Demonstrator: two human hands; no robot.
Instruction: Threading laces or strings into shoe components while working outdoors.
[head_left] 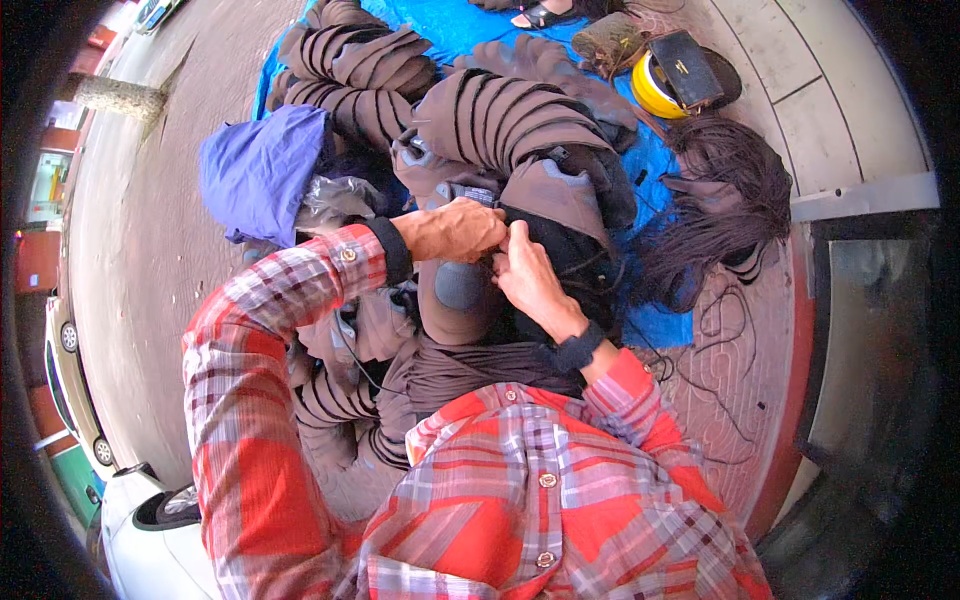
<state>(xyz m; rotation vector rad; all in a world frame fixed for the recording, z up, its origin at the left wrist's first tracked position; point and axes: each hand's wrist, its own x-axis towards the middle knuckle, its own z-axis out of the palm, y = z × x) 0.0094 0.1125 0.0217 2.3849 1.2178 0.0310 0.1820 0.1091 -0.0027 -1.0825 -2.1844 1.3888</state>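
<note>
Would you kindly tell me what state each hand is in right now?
Left hand: closed in a pinch; what it holds cannot be told.
Right hand: closed in a pinch against the left; anything held is hidden.

Brown, grey-patched fabric pieces; blue tarp; red-and-grey plaid shirt

From the right hand, stacked fabric pieces lie on a tarp at twelve o'clock, a purse at one, cords at two, cloth at ten.
</note>
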